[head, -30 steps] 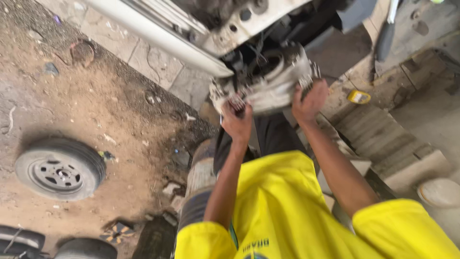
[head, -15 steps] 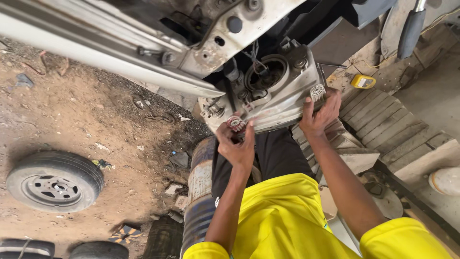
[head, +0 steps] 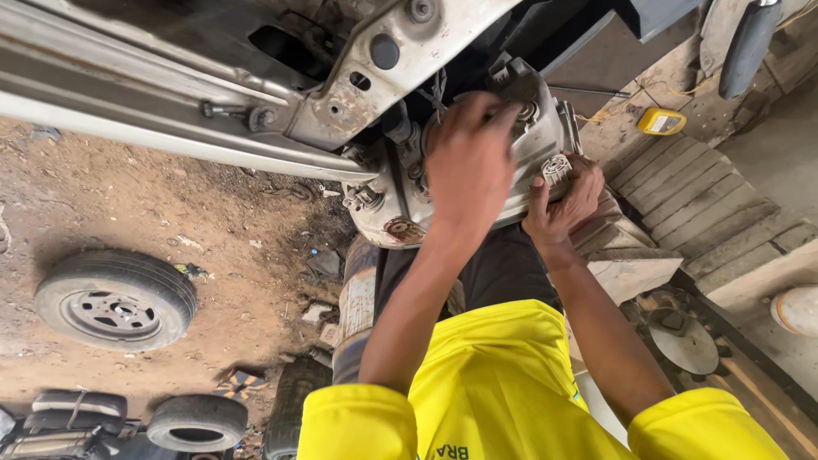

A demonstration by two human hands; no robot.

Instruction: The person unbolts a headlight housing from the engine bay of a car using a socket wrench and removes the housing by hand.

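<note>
- Left hand [head: 471, 162] spread flat over back of grey headlamp housing [head: 400, 200], fingers loose (gripping nothing).
- Right hand [head: 564, 200] wrapped round housing's lower edge.

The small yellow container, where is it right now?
In the head view, the small yellow container lies upper right on the ground, beyond the grey headlamp housing and beside the stacked grey slabs.

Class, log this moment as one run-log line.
left hand: on back of headlight housing | right hand: grips housing's side | setting: under car body
</note>
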